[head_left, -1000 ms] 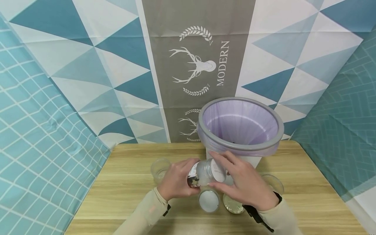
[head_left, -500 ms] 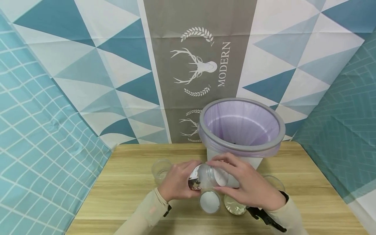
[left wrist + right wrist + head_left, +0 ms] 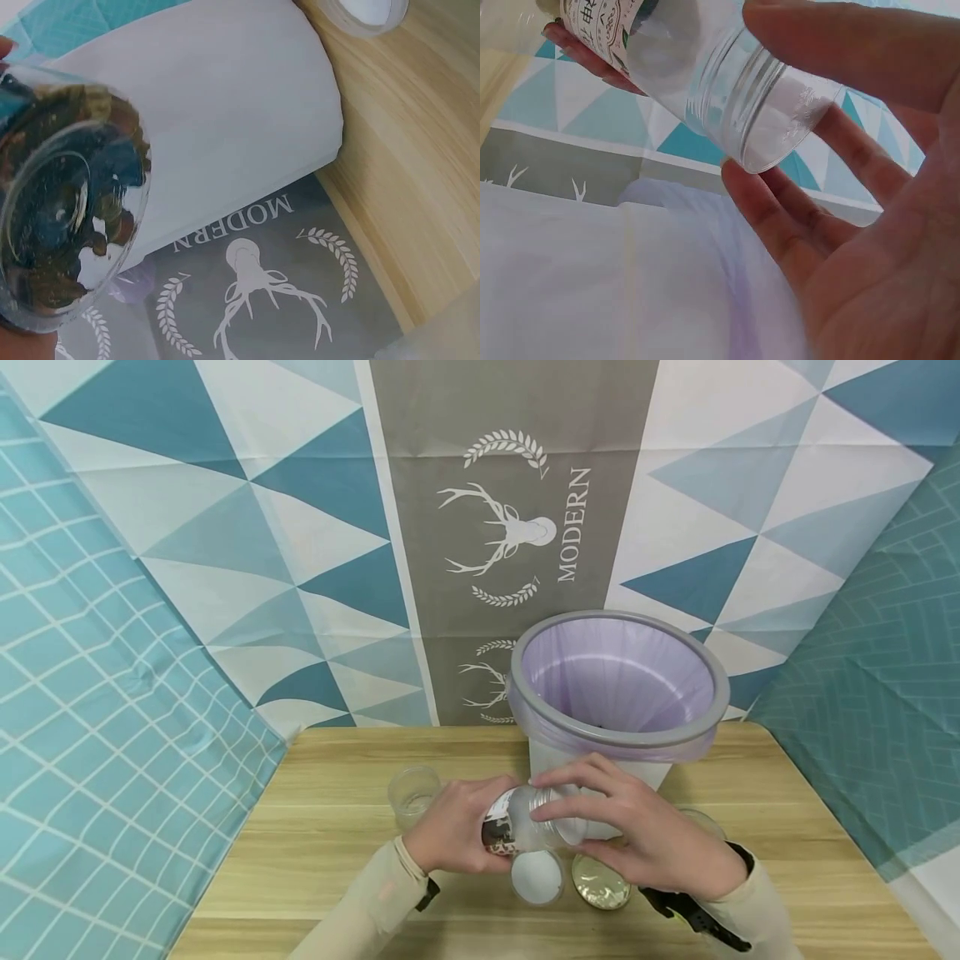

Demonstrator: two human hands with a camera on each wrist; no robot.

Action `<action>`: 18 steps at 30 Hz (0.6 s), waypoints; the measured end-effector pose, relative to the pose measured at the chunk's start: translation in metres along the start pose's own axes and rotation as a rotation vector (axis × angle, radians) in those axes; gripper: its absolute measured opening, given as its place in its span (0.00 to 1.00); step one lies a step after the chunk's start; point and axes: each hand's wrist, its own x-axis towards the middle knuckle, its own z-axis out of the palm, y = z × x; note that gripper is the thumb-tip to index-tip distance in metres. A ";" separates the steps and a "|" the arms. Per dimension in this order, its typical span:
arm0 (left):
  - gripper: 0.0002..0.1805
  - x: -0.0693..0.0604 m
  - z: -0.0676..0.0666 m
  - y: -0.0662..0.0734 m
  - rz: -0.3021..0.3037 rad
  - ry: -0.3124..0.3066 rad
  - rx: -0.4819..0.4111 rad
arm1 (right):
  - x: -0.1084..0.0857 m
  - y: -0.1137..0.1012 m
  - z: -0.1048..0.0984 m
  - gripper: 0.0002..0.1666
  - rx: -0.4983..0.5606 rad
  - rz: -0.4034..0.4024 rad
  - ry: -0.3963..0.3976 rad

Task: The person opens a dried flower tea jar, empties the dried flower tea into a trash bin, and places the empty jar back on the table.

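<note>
A clear jar (image 3: 528, 818) with a printed label lies tilted sideways in mid-air above the table. My left hand (image 3: 461, 828) grips its labelled body; in the left wrist view the jar's round base (image 3: 71, 214) faces the camera. My right hand (image 3: 641, 831) holds the jar's clear lid (image 3: 784, 124), thumb on one side of the rim and fingertips on the other. The ridged neck (image 3: 724, 82) shows beside the lid. Just below the jar stands a small clear container with a white top (image 3: 537, 877). A shiny gold disc (image 3: 602, 885) lies beside it.
A bin (image 3: 592, 770) with a purple liner (image 3: 615, 668) stands behind the hands. A clear cup (image 3: 412, 789) is at the left, and a clear round piece (image 3: 705, 821) is partly hidden by the right hand. Patterned cloth (image 3: 322, 527) borders the wooden table (image 3: 345, 893).
The jar and both hands have shifted slightly down and right in the head view. The right hand's fingers have shifted round the lid and spread further apart.
</note>
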 end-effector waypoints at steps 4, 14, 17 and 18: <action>0.44 0.000 -0.002 0.000 -0.004 -0.044 -0.050 | -0.001 -0.001 -0.002 0.40 -0.002 -0.012 -0.009; 0.42 -0.007 -0.007 -0.006 -0.126 -0.133 -0.221 | -0.004 0.000 -0.016 0.29 0.000 -0.062 0.137; 0.42 -0.008 -0.008 -0.006 -0.124 -0.114 -0.213 | -0.009 0.000 -0.018 0.18 0.007 -0.010 0.155; 0.43 -0.008 -0.008 -0.005 -0.122 -0.108 -0.210 | -0.011 0.001 -0.018 0.20 0.013 0.006 0.162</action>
